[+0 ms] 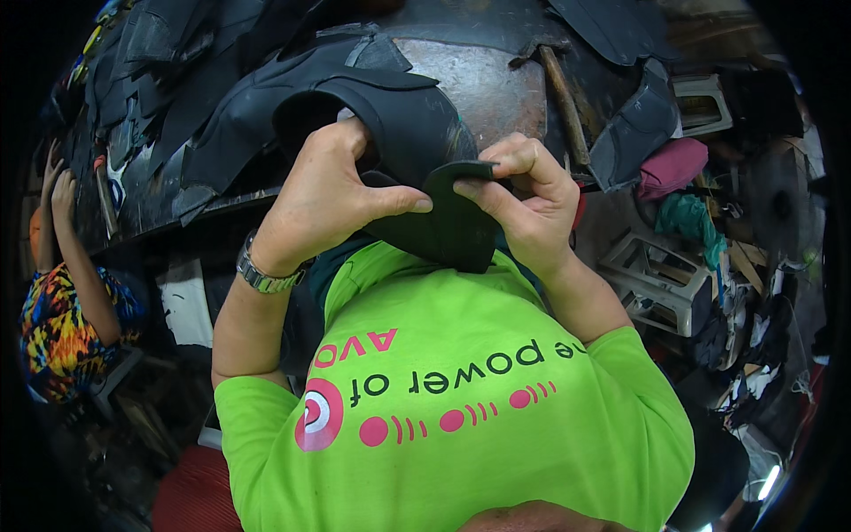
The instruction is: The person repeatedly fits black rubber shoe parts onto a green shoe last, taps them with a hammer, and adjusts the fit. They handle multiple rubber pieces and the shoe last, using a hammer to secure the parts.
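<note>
Over the near edge of the workbench I hold a black, leather-like cut piece (415, 117), bent into a wide loop with a flap (463, 226) hanging in front of my shirt. My left hand (324, 182) has its fingers inside the loop and its thumb pressed against the near side. On the right, the thumb and fingers of my right hand (534, 197) pinch the flap's upper edge. The left fingertips are mostly hidden by the material.
More black pieces (164, 53) are heaped on the bench's left. A worn smooth plate (496, 84) and a wooden-handled hammer (565, 105) lie beyond my right hand. White plastic stools (660, 270) stand at right. Another person in a colourful shirt (75, 324) is at far left.
</note>
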`<control>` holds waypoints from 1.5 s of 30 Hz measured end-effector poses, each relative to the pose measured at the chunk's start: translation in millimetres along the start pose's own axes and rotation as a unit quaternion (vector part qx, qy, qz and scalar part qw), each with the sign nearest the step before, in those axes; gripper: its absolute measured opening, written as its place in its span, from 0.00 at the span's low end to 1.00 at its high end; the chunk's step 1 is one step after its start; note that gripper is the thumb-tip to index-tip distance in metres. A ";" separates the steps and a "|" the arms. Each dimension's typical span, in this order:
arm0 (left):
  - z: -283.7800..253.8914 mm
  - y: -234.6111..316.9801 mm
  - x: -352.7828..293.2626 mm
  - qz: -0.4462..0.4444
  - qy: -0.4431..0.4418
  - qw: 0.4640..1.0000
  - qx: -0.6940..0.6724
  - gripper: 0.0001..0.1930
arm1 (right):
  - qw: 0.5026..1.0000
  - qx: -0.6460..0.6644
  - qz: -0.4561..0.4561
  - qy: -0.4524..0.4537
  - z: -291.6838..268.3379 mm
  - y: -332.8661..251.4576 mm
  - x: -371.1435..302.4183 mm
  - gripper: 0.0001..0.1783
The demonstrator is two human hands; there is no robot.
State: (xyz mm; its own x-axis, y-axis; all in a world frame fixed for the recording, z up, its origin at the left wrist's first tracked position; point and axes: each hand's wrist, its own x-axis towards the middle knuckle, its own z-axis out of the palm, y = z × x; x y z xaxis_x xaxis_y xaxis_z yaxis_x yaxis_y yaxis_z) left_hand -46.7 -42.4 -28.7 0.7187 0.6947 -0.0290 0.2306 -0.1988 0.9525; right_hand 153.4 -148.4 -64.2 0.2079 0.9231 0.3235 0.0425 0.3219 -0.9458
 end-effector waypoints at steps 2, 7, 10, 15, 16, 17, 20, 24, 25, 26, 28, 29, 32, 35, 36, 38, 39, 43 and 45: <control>1.0 -1.2 0.7 0.016 0.007 1.000 -0.011 0.23 | 0.999 0.041 0.032 0.011 0.7 2.3 -0.8 0.09; 0.0 -0.6 -1.6 0.000 -0.020 1.000 0.012 0.23 | 0.996 0.080 0.035 0.018 2.3 3.8 -5.2 0.09; 1.4 -0.7 -4.7 -0.011 -0.021 1.000 0.012 0.23 | 0.993 0.095 0.066 0.015 1.0 4.0 -9.5 0.10; 5.4 -2.8 -5.9 0.032 0.007 0.999 0.011 0.23 | 0.996 0.064 0.056 -0.003 -2.8 8.8 -6.9 0.09; 5.9 -3.0 -5.5 0.039 0.009 0.999 0.010 0.23 | 0.998 0.048 0.046 -0.002 -3.5 9.6 -5.5 0.09; 6.3 -3.1 -5.0 0.042 0.009 0.999 0.010 0.23 | 0.998 0.038 0.045 -0.011 -4.0 10.4 -3.9 0.09; 7.9 -2.4 -5.5 0.036 0.029 0.999 0.012 0.23 | 0.998 0.027 0.047 -0.011 -4.0 10.4 -0.7 0.09; 9.4 -2.0 -7.9 0.014 0.037 0.999 0.010 0.23 | 0.999 -0.003 0.040 -0.025 -2.5 8.3 0.6 0.07; 9.4 -2.3 -8.2 0.017 0.037 0.999 0.003 0.23 | 0.999 -0.016 0.039 -0.023 -2.3 8.0 1.2 0.07; 8.9 -3.1 -8.3 0.021 0.039 0.999 -0.001 0.23 | 0.999 -0.010 0.042 -0.023 -1.5 8.1 1.7 0.06; 8.1 -5.0 -8.4 0.029 0.038 0.999 0.002 0.24 | 0.998 0.007 0.061 -0.014 -0.3 8.9 3.1 0.06; 7.8 -6.1 -8.5 0.034 0.040 0.999 0.011 0.24 | 0.998 0.010 0.068 -0.009 0.5 9.5 3.7 0.07; 6.8 -8.6 -9.0 0.036 0.041 0.998 0.015 0.26 | 0.995 0.027 0.093 -0.019 2.0 11.6 5.4 0.11; 7.4 -9.9 -8.4 0.036 0.043 0.998 -0.007 0.26 | 0.992 0.048 0.117 -0.026 2.2 13.4 6.8 0.13; 7.2 -9.9 -8.2 0.036 0.040 0.999 -0.006 0.26 | 0.990 0.053 0.126 -0.030 1.8 13.9 7.5 0.13; 6.8 -9.7 -8.1 0.034 0.037 0.999 -0.004 0.26 | 0.984 0.075 0.156 -0.040 0.7 15.3 10.8 0.12; 6.6 -9.5 -8.3 0.035 0.033 0.999 -0.018 0.26 | 0.979 0.092 0.178 -0.045 0.5 16.1 13.1 0.12; 4.4 -8.7 -11.1 0.014 0.012 0.998 -0.068 0.26 | 0.941 0.173 0.284 -0.063 2.3 18.2 24.4 0.11; 4.4 -8.5 -11.1 0.011 0.006 0.997 -0.080 0.26 | 0.931 0.228 0.283 -0.034 6.0 17.9 28.9 0.09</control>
State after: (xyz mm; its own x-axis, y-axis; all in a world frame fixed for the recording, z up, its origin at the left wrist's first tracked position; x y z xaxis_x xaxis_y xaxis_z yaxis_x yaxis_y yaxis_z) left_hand -53.7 -51.5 -37.8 0.7142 0.6999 -0.0039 0.1060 -0.1026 0.9891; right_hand 154.3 -114.7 -71.7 0.0080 0.9781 -0.2080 -0.4772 -0.1790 -0.8604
